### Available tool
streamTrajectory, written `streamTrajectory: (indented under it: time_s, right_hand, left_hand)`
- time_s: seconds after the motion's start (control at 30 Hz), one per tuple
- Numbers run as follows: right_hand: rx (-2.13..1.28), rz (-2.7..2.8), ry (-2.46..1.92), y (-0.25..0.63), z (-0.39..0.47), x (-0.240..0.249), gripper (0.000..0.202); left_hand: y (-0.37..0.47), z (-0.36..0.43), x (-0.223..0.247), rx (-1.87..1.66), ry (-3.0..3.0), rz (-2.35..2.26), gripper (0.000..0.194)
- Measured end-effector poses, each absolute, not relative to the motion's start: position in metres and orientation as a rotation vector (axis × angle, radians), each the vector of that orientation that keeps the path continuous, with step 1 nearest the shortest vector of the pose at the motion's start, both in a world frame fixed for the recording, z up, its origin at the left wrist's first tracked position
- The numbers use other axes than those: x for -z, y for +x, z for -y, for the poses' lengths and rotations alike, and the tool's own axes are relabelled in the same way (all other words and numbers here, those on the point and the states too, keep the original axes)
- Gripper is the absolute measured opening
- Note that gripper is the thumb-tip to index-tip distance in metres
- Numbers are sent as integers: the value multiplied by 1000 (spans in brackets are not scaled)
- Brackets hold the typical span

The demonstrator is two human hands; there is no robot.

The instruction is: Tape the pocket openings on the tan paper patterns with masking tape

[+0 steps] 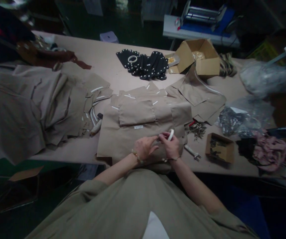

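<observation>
– What's over on the left?

– A big heap of tan cloth (30, 109) on the table (88, 49), and behind it another person's hand (69, 55). Beside the heap are flat pieces with white strips (97, 89) on them, so I think those bits are done

– And in the middle?

– A wide tan sheet (110, 139), right in front of the person. A pocket-like piece (136, 113) lies on it, with a little white tag (138, 127) just below. More white strips show around that piece, but the near part looks plain. I'd guess it's partly done

– What are the hands doing?

– They're close together over the plain part. The left hand (144, 147) has bent fingers, and I can't tell if it's pinching anything. The right hand (171, 147) is curled up with a white ring (171, 134) in it, maybe a roll of tape

– What's on the right?

– A pile of little dark bits (197, 130), a tool with a pale handle (190, 150), and a small box (209, 151) with more dark bits inside

– How much is left?

– I can't count the layers, so I can't say
</observation>
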State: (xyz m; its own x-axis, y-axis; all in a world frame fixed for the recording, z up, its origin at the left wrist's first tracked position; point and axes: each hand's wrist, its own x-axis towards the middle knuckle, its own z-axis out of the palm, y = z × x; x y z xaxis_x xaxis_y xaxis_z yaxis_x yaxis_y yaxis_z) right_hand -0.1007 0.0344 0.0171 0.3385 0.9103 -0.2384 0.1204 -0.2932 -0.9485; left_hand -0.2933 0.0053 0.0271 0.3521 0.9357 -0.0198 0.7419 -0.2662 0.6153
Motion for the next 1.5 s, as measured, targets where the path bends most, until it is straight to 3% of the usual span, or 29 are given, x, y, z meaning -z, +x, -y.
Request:
streamTrajectory:
  time_s: [0.23, 0.5, 0.63, 0.87, 1.3, 1.5]
  right_hand:
    - [-1239, 889, -1547, -171, -14, -5, 56]
    - [-909, 2243, -1393, -170, -131, 8, 24]
    - [-764, 2611, -1419, -176, -160, 21, 25]
    - [-715, 2771, -1466, -178, -159, 21, 30]
    - [-857, 2796, -1636, -194, -174, 8, 22]
    - [-944, 2847, -1597, -189, -182, 3, 31]
  left_hand:
    - [-320, -17, -22, -401, 1935, -1698, 25]
    - [-345, -67, 16, -516, 1526, -2024, 24]
    - [-343, -81, 31, -552, 1564, -1990, 20]
    - [-350, -87, 44, -557, 1596, -1933, 19]
    - [-349, -101, 38, -319, 1493, -1972, 21]
    - [-346, -105, 29, -205, 1572, -2003, 21]
